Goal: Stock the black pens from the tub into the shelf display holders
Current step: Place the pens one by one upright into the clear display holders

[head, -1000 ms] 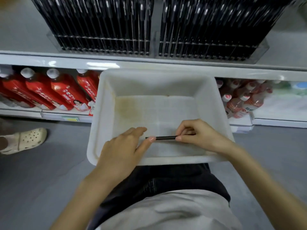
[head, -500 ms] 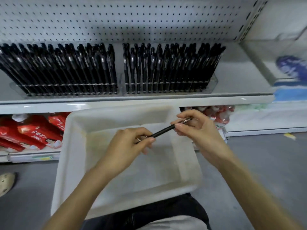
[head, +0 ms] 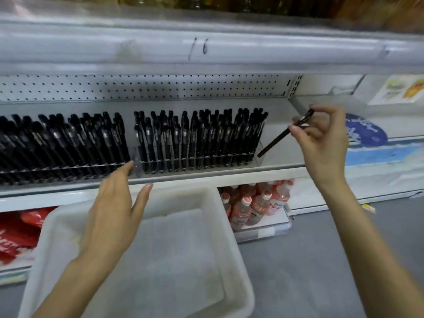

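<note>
My right hand [head: 321,134] pinches one black pen [head: 278,140] by its upper end, tilted, its tip at the right end of the right clear display holder [head: 260,157]. That holder and the left holder [head: 68,171] on the shelf both stand packed with black pens [head: 197,138]. My left hand [head: 114,207] is held open with straight fingers above the white tub [head: 229,249], fingertips near the gap between the two holders. No pens show in the tub.
White shelf edge [head: 229,175] runs just above the tub. Pink bottles [head: 250,205] stand on the lower shelf at right, red packs [head: 18,235] at left. Perforated back panel [head: 160,88] behind the pens. Grey floor [head: 309,260] at right.
My left hand let go of the pen and opened, rising toward the shelf. My right hand carried the pen up and right to the right holder's end. The view tilted upward.
</note>
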Motion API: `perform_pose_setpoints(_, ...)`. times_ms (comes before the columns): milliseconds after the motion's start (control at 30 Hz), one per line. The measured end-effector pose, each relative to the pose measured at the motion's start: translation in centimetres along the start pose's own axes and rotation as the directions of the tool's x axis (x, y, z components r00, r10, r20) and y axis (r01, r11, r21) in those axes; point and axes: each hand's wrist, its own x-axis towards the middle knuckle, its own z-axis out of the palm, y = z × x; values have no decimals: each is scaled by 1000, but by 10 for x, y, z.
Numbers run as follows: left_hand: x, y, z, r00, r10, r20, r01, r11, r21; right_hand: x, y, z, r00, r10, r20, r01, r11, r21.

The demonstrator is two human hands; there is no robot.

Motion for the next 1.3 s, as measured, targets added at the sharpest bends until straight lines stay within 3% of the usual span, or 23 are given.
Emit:
perform_pose_setpoints(167,14,-6,9,995,8,102,-21,991,131,14,14,15,997,-69,25,71,994,-89)
perform_pose_setpoints(467,20,-18,18,995,64,79,-79,974,213,25,26,19,990,-106,91,120,980,-161)
perform_pose_setpoints(733,23,-22,18,994,85,69,-98,969,225,16,43,26,958,-91,272,179,931,-319)
perform_pose_setpoints(1300,20,-21,6,988,128,90,-144,968,204,18,38,31,946,-20,323,160,897,-412)
